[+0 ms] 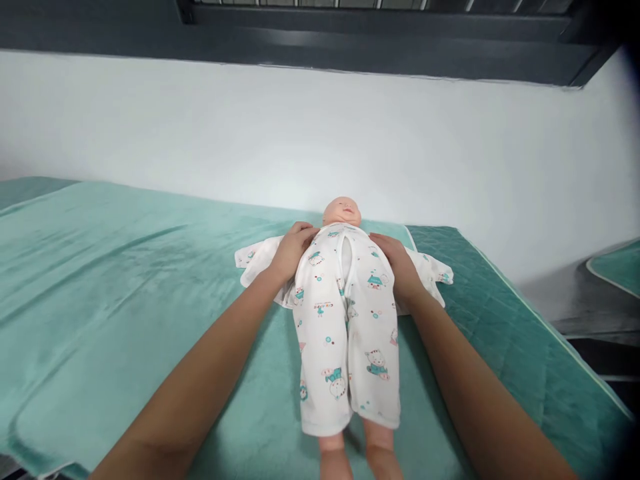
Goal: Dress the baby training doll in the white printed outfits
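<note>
A baby doll (pixel 343 211) lies on its back on a green sheet (pixel 150 300), head toward the wall. White printed trousers (pixel 325 320) cover its legs and torso up near the neck, its lower legs bare below the hems. A white printed top (pixel 263 253) is spread beneath, with sleeves out to both sides. My left hand (pixel 296 248) rests at the upper left edge of the trousers, by the doll's shoulder. On the upper right edge lies my right hand (pixel 399 261). The fingertips of both are partly hidden, so their grip is unclear.
Behind the doll stands a white wall (pixel 200 127), with a dark metal frame (pixel 300 43) across the top. A darker green quilted mat (pixel 505 333) covers the right side. Another green-edged piece (pixel 620 267) shows at the far right.
</note>
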Demonstrator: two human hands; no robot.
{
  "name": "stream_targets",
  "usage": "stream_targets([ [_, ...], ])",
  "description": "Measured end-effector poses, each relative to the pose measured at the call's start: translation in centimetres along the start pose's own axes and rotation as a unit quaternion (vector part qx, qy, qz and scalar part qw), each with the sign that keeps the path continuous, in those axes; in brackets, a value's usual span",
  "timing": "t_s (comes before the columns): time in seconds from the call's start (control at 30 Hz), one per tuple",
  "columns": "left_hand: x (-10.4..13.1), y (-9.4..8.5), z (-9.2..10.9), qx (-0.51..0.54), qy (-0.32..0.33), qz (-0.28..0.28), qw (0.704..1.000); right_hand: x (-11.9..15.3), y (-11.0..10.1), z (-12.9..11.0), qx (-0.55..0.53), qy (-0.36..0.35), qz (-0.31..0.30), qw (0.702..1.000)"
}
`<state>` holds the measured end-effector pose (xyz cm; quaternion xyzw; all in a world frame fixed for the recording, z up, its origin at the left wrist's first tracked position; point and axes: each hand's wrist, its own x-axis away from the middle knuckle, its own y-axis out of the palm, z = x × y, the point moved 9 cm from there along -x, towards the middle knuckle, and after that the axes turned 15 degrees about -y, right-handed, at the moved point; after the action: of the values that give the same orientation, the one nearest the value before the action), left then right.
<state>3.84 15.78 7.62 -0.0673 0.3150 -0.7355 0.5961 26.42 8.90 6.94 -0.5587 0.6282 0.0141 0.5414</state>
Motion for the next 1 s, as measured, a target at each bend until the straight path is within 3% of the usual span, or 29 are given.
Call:
stream_targets([
  [0.1, 1.7, -0.6, -0.1, -0.041, -0.008, 0.025, 0.999, 1.3, -0.6, -1.4, 0.031, -0.007, 0.021, 0.999],
  [0.23, 3.1, -1.3, 0.1, -0.141, 0.021, 0.055, 0.988, 2.6, -1.6, -1.0, 0.025, 0.086, 0.07, 0.993],
  [0.4, 3.4, -0.5, 0.2, -0.236, 0.061, 0.015, 0.97, 3.4, -0.2, 1.1, -0.011, 0.197, -0.014, 0.98],
  [0.5, 3.6, -0.2, 0.5, -0.248, 0.07, -0.007, 0.966, 4.0, 0.7, 2.0, -0.088, 0.258, -0.032, 0.962],
  [0.6, 3.8, -0.6, 1.2, -0.23, 0.059, 0.008, 0.971, 4.8, 1.7, 2.2, -0.225, 0.322, 0.0, 0.92],
  [0.7, 4.2, -1.3, 1.7, -0.208, 0.025, 0.049, 0.977, 5.2, 2.4, 1.7, -0.324, 0.34, 0.02, 0.882],
  [0.77, 4.4, -1.7, 1.6, -0.163, -0.013, 0.061, 0.985, 5.2, 2.4, 1.5, -0.355, 0.336, 0.025, 0.872],
  [0.87, 4.8, -1.7, 0.9, -0.039, -0.086, 0.031, 0.995, 5.3, 2.4, 1.3, -0.387, 0.361, 0.037, 0.848],
  [1.0, 5.1, -1.7, -0.1, 0.106, -0.181, 0.017, 0.978, 5.1, 2.3, 1.0, -0.394, 0.377, 0.026, 0.838],
])
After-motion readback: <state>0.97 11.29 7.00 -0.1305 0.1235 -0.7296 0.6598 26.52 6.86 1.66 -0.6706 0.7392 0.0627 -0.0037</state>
